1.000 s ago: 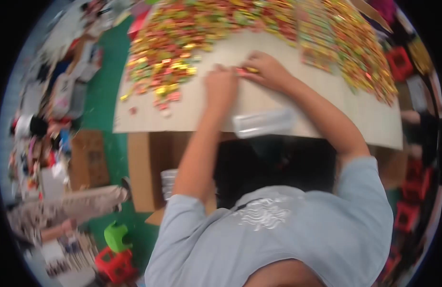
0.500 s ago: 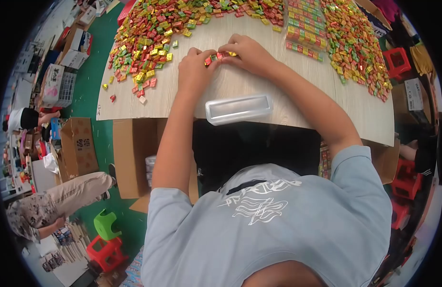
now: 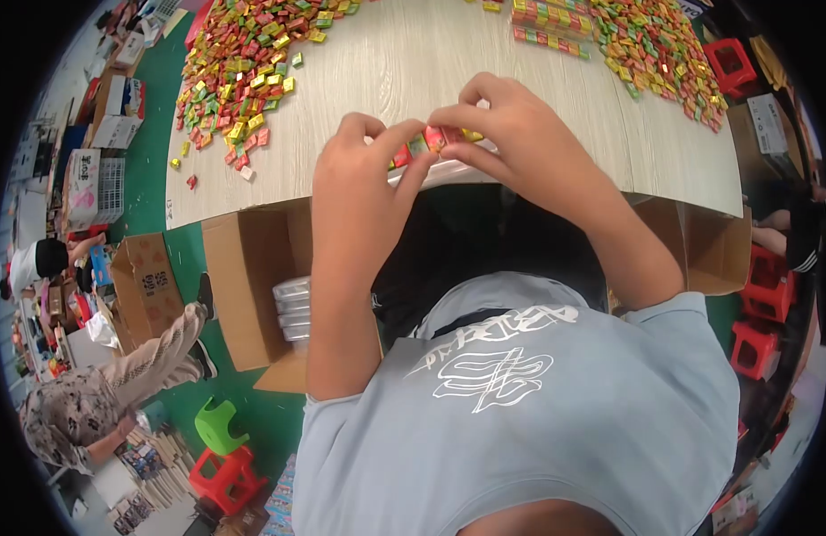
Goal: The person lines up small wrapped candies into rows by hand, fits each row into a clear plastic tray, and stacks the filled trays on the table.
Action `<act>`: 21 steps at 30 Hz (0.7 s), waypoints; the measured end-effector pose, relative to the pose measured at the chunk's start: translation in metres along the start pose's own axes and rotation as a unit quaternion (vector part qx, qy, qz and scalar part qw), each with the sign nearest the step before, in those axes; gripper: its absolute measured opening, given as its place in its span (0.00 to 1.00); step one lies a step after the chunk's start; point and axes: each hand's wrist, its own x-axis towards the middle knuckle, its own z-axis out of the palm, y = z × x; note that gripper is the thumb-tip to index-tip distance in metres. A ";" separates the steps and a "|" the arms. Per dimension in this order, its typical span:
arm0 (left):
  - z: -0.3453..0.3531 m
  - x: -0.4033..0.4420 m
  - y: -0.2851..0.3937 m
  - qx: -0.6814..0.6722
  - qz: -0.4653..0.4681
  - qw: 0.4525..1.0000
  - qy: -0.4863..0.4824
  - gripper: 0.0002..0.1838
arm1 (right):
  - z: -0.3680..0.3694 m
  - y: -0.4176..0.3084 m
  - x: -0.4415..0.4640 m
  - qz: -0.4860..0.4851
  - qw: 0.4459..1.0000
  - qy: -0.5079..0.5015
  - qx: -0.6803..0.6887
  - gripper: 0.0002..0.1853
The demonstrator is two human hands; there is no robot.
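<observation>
Between the fingertips of both hands runs a short row of small wrapped candies [image 3: 436, 139], in red, green and yellow. My left hand [image 3: 364, 174] is closed on the row's left end, and my right hand [image 3: 515, 134] pinches the right end. Just beneath the row, a clear plastic tray [image 3: 457, 173] lies at the table's near edge, mostly covered by the hands. Fingers hide part of the candies, so I cannot tell whether the row touches the tray.
Loose candies [image 3: 243, 71] are heaped on the table [image 3: 368, 76] at left, with another heap [image 3: 658, 62] at right. Packed rows of candies [image 3: 551, 40] stand at the back. An open cardboard box [image 3: 243, 295] with stacked clear trays [image 3: 292, 308] sits below the table's left side.
Both hands have brought the candy row back from the tabletop toward my body, over the tray. The view has shifted, with the table now higher in the picture.
</observation>
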 end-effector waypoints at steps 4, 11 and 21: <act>0.014 -0.011 -0.008 0.019 0.010 1.000 0.000 0.15 | 0.018 -0.002 -0.016 0.035 0.999 0.000 -0.005 0.16; 0.030 -0.025 -0.015 0.044 0.017 0.998 0.038 0.17 | 0.029 -0.004 -0.024 0.048 0.997 0.022 -0.054 0.19; 0.058 -0.046 -0.034 0.026 0.052 0.987 0.149 0.22 | 0.033 0.002 -0.042 0.072 0.996 0.055 -0.012 0.20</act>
